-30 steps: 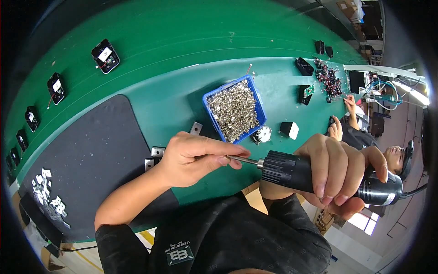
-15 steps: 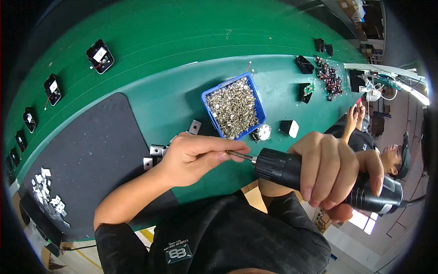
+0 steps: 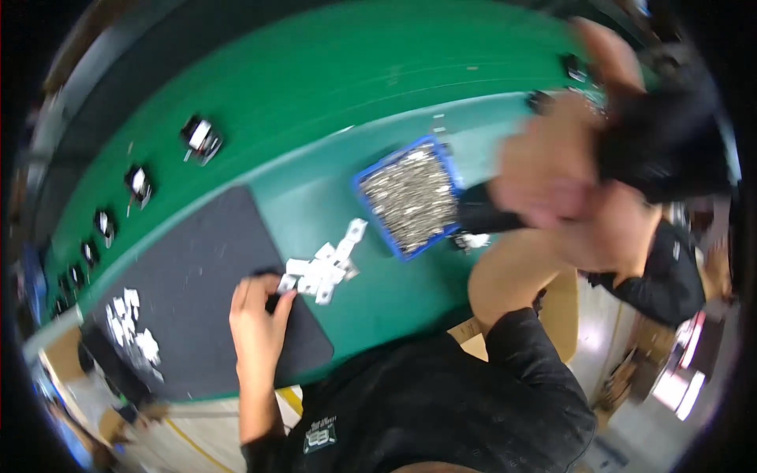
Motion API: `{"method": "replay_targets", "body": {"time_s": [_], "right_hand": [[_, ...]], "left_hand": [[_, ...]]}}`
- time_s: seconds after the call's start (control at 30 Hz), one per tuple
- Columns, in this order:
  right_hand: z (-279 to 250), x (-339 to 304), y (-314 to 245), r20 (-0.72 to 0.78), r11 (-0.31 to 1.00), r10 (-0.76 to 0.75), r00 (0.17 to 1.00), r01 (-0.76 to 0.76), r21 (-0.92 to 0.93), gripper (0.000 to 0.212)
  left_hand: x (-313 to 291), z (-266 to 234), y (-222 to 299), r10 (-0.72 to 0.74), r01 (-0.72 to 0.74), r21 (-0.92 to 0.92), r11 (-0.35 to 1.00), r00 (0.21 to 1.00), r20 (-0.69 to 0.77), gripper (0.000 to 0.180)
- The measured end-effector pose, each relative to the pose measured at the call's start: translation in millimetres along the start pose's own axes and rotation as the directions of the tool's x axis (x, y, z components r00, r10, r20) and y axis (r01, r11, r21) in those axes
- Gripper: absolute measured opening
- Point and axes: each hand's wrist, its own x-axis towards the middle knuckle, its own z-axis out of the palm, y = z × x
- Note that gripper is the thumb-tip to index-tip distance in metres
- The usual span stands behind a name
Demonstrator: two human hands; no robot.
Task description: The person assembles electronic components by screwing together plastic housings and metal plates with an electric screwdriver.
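Observation:
My left hand [image 3: 259, 319] reaches over the dark mat, with thumb and fingers closed on a small white plate [image 3: 286, 284] at the edge of a loose pile. The pile of white plates [image 3: 319, 272], some with a hole, lies between the mat and the screw bin. My right hand [image 3: 560, 169], raised on the right and smeared by motion, is wrapped round a black power screwdriver [image 3: 485, 209]. Its front end points left, close to the blue bin [image 3: 380, 230]; the bit cannot be made out. Silvery screws [image 3: 414, 197] fill that bin.
A dark mat [image 3: 205, 260] covers the left of the green table [image 3: 378, 303]; more white pieces [image 3: 130, 323] lie on its far left. Several black devices [image 3: 201, 140] stand along the green strip behind. Another person [image 3: 662, 268] is at the right.
My left hand has left the screwdriver's tip and come down to the white plates. The right hand has swung the screwdriver upward. The whole view has shifted.

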Motion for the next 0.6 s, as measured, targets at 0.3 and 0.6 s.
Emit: {"method": "replay_targets", "body": {"time_s": [0.3, 0.6], "right_hand": [[1, -1, 4, -0.138, 0.989, -0.12, 0.983, 0.105, -0.107, 0.047], [7, -70, -43, 0.191, 0.703, -0.218, 0.957, 0.29, -0.65, 0.052]], "left_hand": [[22, -2, 10, -0.07, 0.075, -0.075, 0.994, 0.995, 0.067, 0.016], [187, 68, 193, 0.434, -0.379, -0.332, 0.864, 0.894, 0.108, 0.011]]}}
